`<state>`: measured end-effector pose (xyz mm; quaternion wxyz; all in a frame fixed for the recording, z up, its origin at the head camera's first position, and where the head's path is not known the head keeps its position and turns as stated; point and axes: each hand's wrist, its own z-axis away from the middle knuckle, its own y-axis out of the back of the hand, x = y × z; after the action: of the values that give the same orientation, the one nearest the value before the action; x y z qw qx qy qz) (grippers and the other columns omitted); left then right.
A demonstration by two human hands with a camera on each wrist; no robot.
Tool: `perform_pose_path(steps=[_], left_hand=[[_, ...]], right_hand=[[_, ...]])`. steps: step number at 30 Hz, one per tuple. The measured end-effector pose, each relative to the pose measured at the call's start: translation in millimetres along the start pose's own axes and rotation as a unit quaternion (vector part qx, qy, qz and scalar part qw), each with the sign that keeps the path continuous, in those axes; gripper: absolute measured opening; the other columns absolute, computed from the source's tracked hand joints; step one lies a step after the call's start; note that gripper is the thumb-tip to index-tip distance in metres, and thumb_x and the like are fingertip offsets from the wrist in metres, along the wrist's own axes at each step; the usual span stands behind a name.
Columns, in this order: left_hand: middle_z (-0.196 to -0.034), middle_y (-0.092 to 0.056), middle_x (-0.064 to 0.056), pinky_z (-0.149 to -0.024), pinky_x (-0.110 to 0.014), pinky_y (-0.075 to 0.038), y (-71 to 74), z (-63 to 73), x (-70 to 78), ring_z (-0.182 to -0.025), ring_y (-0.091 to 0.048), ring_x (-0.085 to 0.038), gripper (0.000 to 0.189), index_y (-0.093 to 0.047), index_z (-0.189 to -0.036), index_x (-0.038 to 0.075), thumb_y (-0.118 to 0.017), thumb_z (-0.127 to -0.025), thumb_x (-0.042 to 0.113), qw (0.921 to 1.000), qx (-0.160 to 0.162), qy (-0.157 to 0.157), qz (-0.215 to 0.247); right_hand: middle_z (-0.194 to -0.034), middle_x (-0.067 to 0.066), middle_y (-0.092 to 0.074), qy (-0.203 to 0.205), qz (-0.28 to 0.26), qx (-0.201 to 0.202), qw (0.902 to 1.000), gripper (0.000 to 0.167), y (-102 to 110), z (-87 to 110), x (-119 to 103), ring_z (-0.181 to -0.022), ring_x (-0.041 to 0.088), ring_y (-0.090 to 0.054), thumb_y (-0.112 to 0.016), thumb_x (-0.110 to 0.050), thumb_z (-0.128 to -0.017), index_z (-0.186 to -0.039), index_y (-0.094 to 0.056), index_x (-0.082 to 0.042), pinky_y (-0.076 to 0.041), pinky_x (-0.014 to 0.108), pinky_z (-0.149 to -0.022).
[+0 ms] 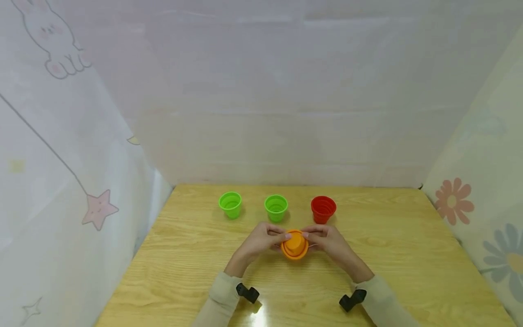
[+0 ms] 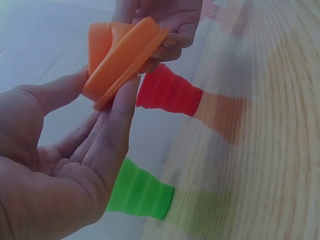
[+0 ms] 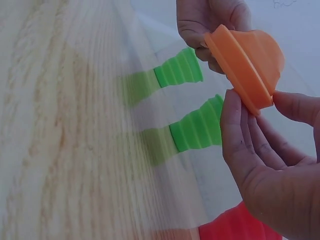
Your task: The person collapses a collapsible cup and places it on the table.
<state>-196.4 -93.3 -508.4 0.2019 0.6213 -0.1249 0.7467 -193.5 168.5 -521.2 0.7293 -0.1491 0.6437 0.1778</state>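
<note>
Between both hands is an orange collapsible cup [image 1: 296, 244], partly folded, its small base bulging toward the person. My left hand [image 1: 263, 240] pinches its rim from the left, thumb on the near side and fingers behind. From the other side my right hand [image 1: 330, 243] pinches the rim the same way. In the left wrist view the orange cup [image 2: 125, 60] shows a wide outer ring with a dented inner part. The right wrist view has the cup [image 3: 245, 65] tilted, held above the table.
Beyond the hands a row of opened cups stands on the wooden table [image 1: 184, 263]: a green cup [image 1: 230, 205] at left, another green cup [image 1: 276, 208] in the middle, and a red cup [image 1: 323, 209] at right. Printed cloth walls enclose the back and sides.
</note>
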Motion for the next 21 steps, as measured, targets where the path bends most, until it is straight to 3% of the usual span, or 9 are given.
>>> perform_pose_path(steps=[8,17,21], left_hand=[[-0.094,-0.080,-0.005,-0.094,-0.058,-0.064,-0.4,-1.9,3.2,-0.079,-0.076,-0.014,0.032,-0.072,-0.117,-0.006,-0.076,-0.099,0.020,0.9994,0.006,0.001,0.034],[-0.093,-0.079,-0.002,-0.092,-0.049,-0.066,-2.9,-4.2,-1.8,-0.079,-0.076,-0.013,0.031,-0.070,-0.118,-0.007,-0.073,-0.100,0.017,0.9974,0.002,0.009,0.071],[-0.095,-0.080,-0.002,-0.097,-0.053,-0.063,-3.9,-3.0,-1.4,-0.083,-0.077,-0.013,0.032,-0.067,-0.121,-0.008,-0.071,-0.102,0.017,0.9960,-0.001,0.003,0.089]], right_hand=[[-0.123,0.005,-0.075,-0.004,-0.046,-0.001,0.9989,0.050,2.2,-3.8,0.4,-0.102,0.016,-0.075,-0.065,-0.024,-0.106,-0.140,-0.056,0.011,-0.067,0.037,-0.091],[-0.117,-0.003,-0.076,-0.011,-0.084,-0.009,0.9964,0.049,5.0,-3.0,2.5,-0.102,0.012,-0.075,-0.062,-0.021,-0.107,-0.142,-0.053,0.012,-0.066,0.032,-0.092],[-0.121,-0.002,-0.076,-0.003,-0.090,-0.016,0.9958,0.050,8.3,-3.0,3.4,-0.105,0.013,-0.076,-0.061,-0.021,-0.108,-0.144,-0.051,0.013,-0.066,0.033,-0.093]])
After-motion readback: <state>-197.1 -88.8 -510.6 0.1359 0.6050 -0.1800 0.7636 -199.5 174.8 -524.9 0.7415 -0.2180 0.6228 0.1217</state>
